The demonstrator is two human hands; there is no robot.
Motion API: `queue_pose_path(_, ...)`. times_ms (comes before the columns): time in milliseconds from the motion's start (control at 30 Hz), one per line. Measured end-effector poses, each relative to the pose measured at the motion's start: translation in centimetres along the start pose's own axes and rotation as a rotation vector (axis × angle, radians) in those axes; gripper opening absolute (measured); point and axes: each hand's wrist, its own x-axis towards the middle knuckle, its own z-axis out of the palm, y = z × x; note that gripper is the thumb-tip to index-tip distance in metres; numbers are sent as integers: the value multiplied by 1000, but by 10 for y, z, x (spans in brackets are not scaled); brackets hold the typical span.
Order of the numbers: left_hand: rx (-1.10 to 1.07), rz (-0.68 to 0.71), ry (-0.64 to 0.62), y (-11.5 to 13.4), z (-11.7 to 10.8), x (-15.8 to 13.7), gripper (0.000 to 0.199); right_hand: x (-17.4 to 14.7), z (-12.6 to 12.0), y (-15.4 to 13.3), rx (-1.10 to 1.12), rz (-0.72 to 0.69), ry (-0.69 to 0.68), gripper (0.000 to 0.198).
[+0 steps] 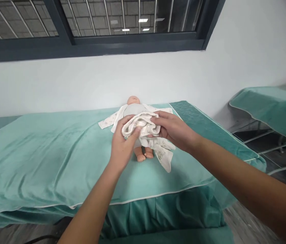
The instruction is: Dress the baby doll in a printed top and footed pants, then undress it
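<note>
A small pair of white printed baby pants (145,123) is bunched up between my hands, its waistband gathered into an open ring. My left hand (124,144) grips the left side, thumb over the near edge. On the right side, my right hand (172,128) pinches the fabric. The trouser legs (164,156) dangle below to the right. Behind the cloth a baby doll (133,99) lies on its back, its feet toward me; the pants and my hands hide much of its body. A white printed baby top (110,120) is spread out around the doll, sleeves stretched sideways.
The doll lies on a bed with a light green velvety cover (43,156), wrinkled at the left. A white wall and a dark-framed window (137,44) with bars stand behind. Another green-covered bed (272,105) is at the right, with metal legs below it.
</note>
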Motion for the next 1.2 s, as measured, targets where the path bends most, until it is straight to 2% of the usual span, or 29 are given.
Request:
queue_pose_path(100,128,34,113,17,-17,12,23,-10,1,-19,-372,-138,105,23)
queue_pose_path(167,195,64,137,31,-28,21,20,-14,-2,-35,-493,-242,129,33)
queue_pose_path(333,193,181,157,69,-44,43,13,-15,-2,-71,-418,-419,-35,29)
queue_pose_path(467,127,243,175,88,-52,53,11,-11,1,-83,-371,-451,-69,30)
queue_pose_path(567,138,243,189,93,-60,53,8,-10,2,-83,-361,-416,-99,31)
queue_pose_path(667,176,194,188,89,-65,50,6,-8,5,-80,-485,-357,-149,22)
queue_pose_path(733,190,170,185,82,-65,48,12,-5,7,-76,-623,-318,-190,18)
queue_pose_path(867,237,175,133,63,-58,45,28,4,5,-60,-916,-185,-303,29)
queue_pose_path(967,255,154,62,47,-52,43,28,12,-1,-41,-1072,-180,-315,26)
queue_pose_path(1033,234,125,22,38,-50,43,27,17,-6,-29,-1096,-249,-273,20)
queue_pose_path(1100,209,108,-7,30,-48,44,28,20,-10,-20,-1050,-339,-172,22)
queue_pose_path(1200,159,130,39,23,-44,44,31,20,-10,-14,-913,-434,1,20)
